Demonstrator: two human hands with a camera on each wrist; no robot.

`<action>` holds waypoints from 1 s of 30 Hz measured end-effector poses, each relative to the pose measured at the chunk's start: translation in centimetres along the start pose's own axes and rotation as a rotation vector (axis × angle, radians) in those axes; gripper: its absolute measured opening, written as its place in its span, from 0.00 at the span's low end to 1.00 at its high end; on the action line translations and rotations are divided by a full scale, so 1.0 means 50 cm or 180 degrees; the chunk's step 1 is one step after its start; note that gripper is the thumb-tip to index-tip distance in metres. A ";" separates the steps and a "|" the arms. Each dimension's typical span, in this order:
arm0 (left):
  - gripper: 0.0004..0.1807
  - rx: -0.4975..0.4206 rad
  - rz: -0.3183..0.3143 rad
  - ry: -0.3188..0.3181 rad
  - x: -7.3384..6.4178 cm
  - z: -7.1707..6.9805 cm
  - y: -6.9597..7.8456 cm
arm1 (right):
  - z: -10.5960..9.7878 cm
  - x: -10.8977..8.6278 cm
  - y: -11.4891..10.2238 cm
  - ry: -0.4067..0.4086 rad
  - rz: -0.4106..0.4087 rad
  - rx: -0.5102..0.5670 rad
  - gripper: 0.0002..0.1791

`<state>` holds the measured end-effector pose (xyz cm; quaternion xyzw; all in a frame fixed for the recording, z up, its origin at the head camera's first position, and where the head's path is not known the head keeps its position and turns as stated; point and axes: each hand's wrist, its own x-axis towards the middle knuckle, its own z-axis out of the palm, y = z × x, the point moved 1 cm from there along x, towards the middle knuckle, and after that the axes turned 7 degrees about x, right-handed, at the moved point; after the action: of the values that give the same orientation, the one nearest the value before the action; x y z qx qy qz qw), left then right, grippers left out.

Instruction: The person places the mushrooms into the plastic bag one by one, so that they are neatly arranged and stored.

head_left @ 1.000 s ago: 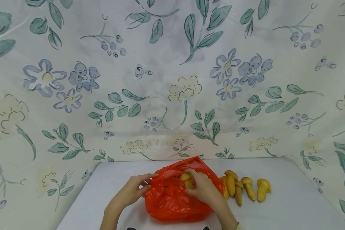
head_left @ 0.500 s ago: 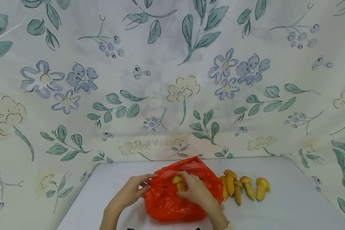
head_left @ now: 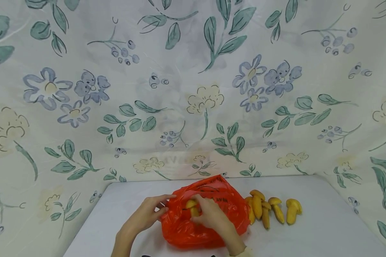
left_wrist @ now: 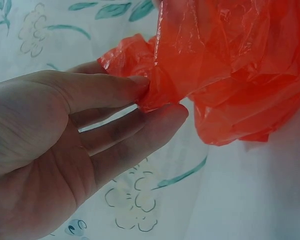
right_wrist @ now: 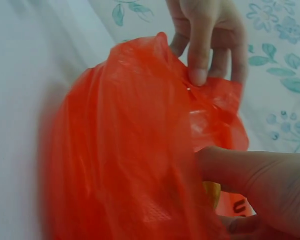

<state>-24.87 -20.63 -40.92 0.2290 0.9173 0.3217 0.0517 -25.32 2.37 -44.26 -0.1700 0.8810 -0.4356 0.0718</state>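
Note:
A red plastic bag [head_left: 186, 237] lies on the table with its mouth spread. My left hand [head_left: 147, 213] pinches the left edge of that mouth between thumb and fingers, and the left wrist view shows the thin film [left_wrist: 165, 82] in its grip. Inside the opening, my right hand [head_left: 211, 213] holds a yellow mushroom [head_left: 193, 207] with a domed cap, stem downward. In the right wrist view the bag covers most of it, so only a yellow strip of mushroom [right_wrist: 211, 194] shows beside the thumb. The bag's inside is mostly hidden.
Several more yellow mushrooms [head_left: 277, 210] lie on the white table [head_left: 328, 228] right of the bag, the nearest ones against its right side. Behind the table hangs a cloth [head_left: 193, 142] printed with flowers and leaves.
My right hand has moved left with the mushroom, deeper into the bag's mouth. The left hand keeps its hold on the bag's edge.

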 end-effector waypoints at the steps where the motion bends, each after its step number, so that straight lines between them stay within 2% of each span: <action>1: 0.23 0.0012 -0.0007 -0.0002 0.000 0.000 0.000 | 0.002 0.002 0.000 -0.0013 0.0007 0.0005 0.33; 10: 0.23 0.0044 0.0015 0.0003 0.003 0.002 0.000 | 0.020 0.019 -0.003 -0.0087 0.0024 -0.0065 0.32; 20: 0.23 0.0023 0.0038 0.0026 0.001 0.002 -0.004 | 0.037 0.030 -0.011 -0.0181 0.0175 -0.0145 0.33; 30: 0.23 0.0029 0.0026 0.0033 0.003 0.003 -0.004 | 0.047 0.030 0.007 -0.0190 0.0274 -0.0152 0.30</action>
<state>-25.04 -20.62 -41.17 0.2313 0.9181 0.3188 0.0446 -26.16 0.25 -45.93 -0.1465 0.8951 -0.4057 0.1127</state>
